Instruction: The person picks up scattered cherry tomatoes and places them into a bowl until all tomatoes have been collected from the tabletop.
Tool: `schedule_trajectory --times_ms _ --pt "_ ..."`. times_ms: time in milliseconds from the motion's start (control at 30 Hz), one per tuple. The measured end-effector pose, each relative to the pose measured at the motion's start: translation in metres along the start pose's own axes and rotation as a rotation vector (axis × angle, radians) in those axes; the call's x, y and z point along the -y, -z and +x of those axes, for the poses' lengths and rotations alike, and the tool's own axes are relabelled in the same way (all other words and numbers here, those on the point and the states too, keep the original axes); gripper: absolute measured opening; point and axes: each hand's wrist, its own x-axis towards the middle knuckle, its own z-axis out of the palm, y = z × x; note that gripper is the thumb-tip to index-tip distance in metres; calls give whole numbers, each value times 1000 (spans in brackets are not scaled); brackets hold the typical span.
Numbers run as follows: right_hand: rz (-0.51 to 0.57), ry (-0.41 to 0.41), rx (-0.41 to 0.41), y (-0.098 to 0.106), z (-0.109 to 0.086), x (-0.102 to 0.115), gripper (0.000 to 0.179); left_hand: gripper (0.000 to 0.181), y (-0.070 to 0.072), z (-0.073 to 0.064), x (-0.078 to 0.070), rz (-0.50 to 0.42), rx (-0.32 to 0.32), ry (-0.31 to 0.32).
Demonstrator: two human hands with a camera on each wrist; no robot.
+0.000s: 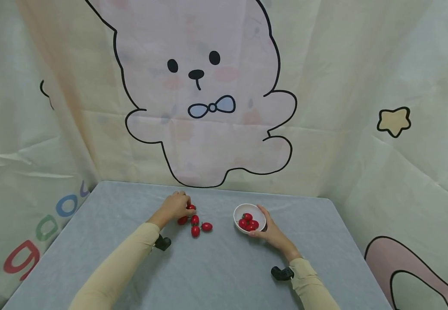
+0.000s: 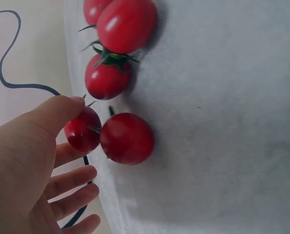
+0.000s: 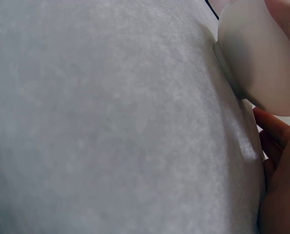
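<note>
Between thumb and index finger, my left hand (image 1: 174,206) pinches a cherry tomato (image 2: 83,130) with a green stem. The other fingers of that hand are spread apart in the left wrist view. Right beside the pinched one lies another cherry tomato (image 2: 127,138), and several more lie close by, including one (image 1: 206,226) at the group's right. My right hand (image 1: 274,234) grips a small white bowl (image 1: 260,214) by its right side, thumb and fingers around the rim. Several cherry tomatoes (image 1: 251,224) sit in the bowl. Its smooth outer wall (image 3: 254,58) shows in the right wrist view.
A grey-blue cloth covers the table (image 1: 216,271). Behind it hangs a pale curtain (image 1: 309,163) with a cartoon bear, and similar curtains stand at both sides. Each wrist wears a black device, such as the left one (image 1: 163,243).
</note>
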Motion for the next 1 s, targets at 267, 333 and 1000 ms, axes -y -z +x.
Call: schedule_trajectory --times_ms 267,333,1000 --pt "1 18 -3 0 -1 0 104 34 5 4 -7 1 -17 -27" --pt "0 18 -1 0 -1 0 105 33 6 5 -9 -2 -13 -26" --pt "20 0 49 5 -14 32 105 32 10 8 -28 2 60 -15"
